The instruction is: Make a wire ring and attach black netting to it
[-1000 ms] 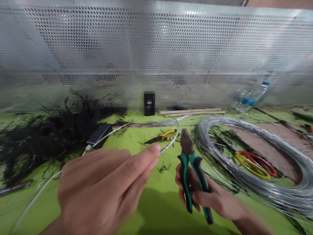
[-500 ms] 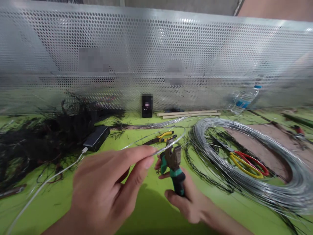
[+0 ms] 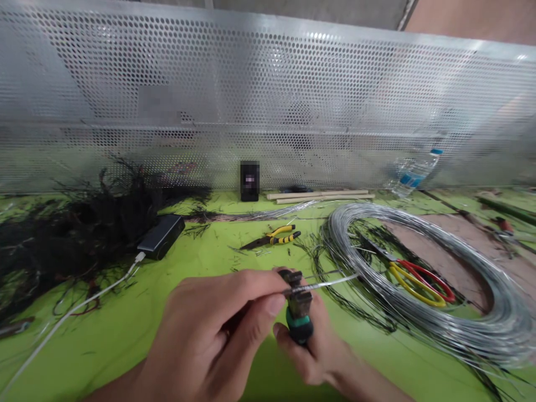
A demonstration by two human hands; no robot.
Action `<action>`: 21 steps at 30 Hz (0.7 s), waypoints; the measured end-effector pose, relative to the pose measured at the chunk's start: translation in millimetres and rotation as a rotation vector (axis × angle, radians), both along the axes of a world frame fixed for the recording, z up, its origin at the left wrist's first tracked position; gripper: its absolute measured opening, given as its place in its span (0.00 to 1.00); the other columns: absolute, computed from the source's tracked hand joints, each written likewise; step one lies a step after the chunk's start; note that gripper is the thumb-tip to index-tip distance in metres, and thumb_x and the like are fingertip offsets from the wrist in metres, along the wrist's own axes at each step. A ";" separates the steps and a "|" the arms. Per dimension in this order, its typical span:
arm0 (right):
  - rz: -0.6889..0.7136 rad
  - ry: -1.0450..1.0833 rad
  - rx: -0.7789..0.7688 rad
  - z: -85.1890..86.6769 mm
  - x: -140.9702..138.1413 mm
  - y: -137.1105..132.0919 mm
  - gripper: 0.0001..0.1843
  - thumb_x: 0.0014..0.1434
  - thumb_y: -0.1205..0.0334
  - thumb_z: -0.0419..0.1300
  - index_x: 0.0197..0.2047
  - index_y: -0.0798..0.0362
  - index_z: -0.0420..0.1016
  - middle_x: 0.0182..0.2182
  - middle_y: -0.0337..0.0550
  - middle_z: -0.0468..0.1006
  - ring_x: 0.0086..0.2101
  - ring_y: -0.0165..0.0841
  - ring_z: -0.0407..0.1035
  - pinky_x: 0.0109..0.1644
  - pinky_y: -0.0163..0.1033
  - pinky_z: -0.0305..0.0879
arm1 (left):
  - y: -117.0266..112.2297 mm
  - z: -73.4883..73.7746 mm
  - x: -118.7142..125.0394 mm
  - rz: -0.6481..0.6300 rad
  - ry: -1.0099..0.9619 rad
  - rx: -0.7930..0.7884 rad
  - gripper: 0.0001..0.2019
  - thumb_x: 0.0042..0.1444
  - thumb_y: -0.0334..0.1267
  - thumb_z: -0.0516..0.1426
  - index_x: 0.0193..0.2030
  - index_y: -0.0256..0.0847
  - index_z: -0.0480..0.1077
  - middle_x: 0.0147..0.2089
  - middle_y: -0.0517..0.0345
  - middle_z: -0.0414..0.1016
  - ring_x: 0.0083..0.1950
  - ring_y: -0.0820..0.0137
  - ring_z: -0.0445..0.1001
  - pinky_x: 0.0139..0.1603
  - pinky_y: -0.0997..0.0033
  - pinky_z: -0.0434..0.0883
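Two hands: left hand and right hand, close together above the green counter.
Left grip: thumb and forefinger pinched on the silvery wire, just beside the pliers' head.
Right grip: fingers wrapped around the green-and-black handles of the pliers, largely hidden by the palm.
Wire: in front of the counter's middle, running from the left fingertips across the pliers' head and on rightward; whether the jaws bite it, I cannot tell.
Coil: large silvery ring lying flat at the right; the wire's far end overlaps its edge in view.
Scissors: inside the ring, one handle loop red, the other yellow.
Yellow pliers: on the counter beyond the hands, nose pointing left.
Box: black, white cable plugged into its near end, beside a dark tangled heap.
Back edge: two pale sticks and a blue-capped bottle, near the perforated screen.
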State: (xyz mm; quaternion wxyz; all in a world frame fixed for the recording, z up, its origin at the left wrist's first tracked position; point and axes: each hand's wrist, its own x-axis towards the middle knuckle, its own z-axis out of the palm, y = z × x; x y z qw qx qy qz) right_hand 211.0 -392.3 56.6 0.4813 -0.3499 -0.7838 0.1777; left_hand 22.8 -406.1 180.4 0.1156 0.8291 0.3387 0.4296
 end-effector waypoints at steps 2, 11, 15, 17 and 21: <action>-0.013 -0.013 0.005 -2.2 1.5 -0.6 0.42 0.45 0.66 0.55 0.66 0.49 0.59 0.44 0.47 0.76 0.37 0.44 0.76 0.37 0.51 0.77 | -1.0 -0.7 1.8 0.003 0.009 -0.003 0.08 0.71 0.32 0.53 0.47 0.52 0.69 0.30 0.77 0.80 0.24 0.82 0.76 0.27 0.85 0.70; -0.025 -0.047 -0.012 -9.0 2.5 0.0 0.39 0.45 0.65 0.55 0.63 0.49 0.59 0.45 0.50 0.76 0.38 0.46 0.77 0.37 0.54 0.77 | -0.7 -1.0 4.1 0.048 0.036 0.039 0.06 0.73 0.36 0.52 0.44 0.51 0.69 0.30 0.76 0.81 0.24 0.80 0.77 0.27 0.81 0.71; -0.019 -0.034 -0.007 -9.6 -0.2 0.3 0.36 0.46 0.64 0.55 0.61 0.50 0.59 0.42 0.49 0.77 0.34 0.44 0.76 0.36 0.53 0.77 | -1.7 -0.8 4.7 0.021 0.036 0.033 0.07 0.73 0.35 0.52 0.43 0.50 0.69 0.29 0.76 0.80 0.22 0.80 0.76 0.27 0.81 0.71; -0.011 -0.028 0.007 -10.4 -1.2 0.1 0.34 0.47 0.64 0.55 0.59 0.50 0.60 0.39 0.47 0.77 0.32 0.43 0.75 0.34 0.50 0.75 | -1.9 -0.5 5.4 0.025 0.034 0.048 0.07 0.73 0.36 0.52 0.43 0.49 0.69 0.29 0.75 0.80 0.22 0.79 0.76 0.27 0.80 0.71; -0.009 -0.015 0.048 -12.2 -1.5 -1.4 0.30 0.48 0.64 0.55 0.57 0.48 0.61 0.37 0.45 0.77 0.32 0.44 0.76 0.33 0.49 0.73 | -2.0 1.4 5.9 0.064 0.055 0.114 0.06 0.71 0.36 0.54 0.41 0.49 0.70 0.28 0.74 0.80 0.23 0.78 0.77 0.26 0.79 0.72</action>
